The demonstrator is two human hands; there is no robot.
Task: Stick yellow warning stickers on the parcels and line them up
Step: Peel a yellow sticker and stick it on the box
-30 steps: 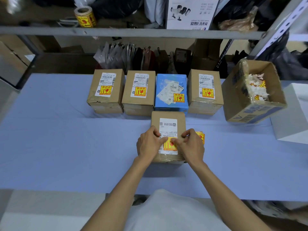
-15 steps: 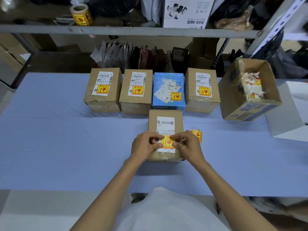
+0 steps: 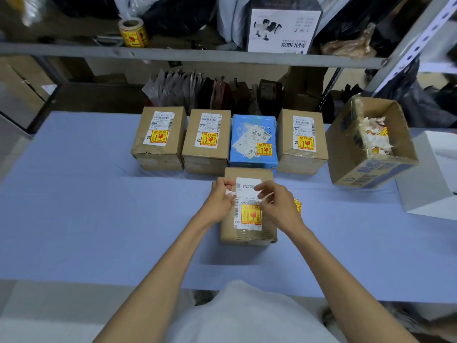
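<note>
A brown parcel (image 3: 248,235) lies on the blue table (image 3: 99,219) in front of me, with a yellow warning sticker (image 3: 251,214) on its white label. Both hands hover just above its far half. My left hand (image 3: 220,201) pinches a small white backing scrap (image 3: 228,193). My right hand (image 3: 278,205) has curled fingers around a pale paper strip (image 3: 266,196). Behind stands a row of stickered parcels: brown (image 3: 159,154), brown (image 3: 206,157), blue (image 3: 247,125), brown (image 3: 303,159). Spare yellow stickers (image 3: 298,206) peek out beside my right hand.
An open cardboard box (image 3: 346,149) with crumpled sticker backings stands tilted at the right, and a white box (image 3: 430,184) lies beyond it. A sticker roll (image 3: 133,33) sits on the metal shelf (image 3: 197,54) above the table's far edge.
Both hands have lifted off the sticker and moved toward the parcel's far end, now holding white paper. The sticker stays flat on the label and is fully uncovered.
</note>
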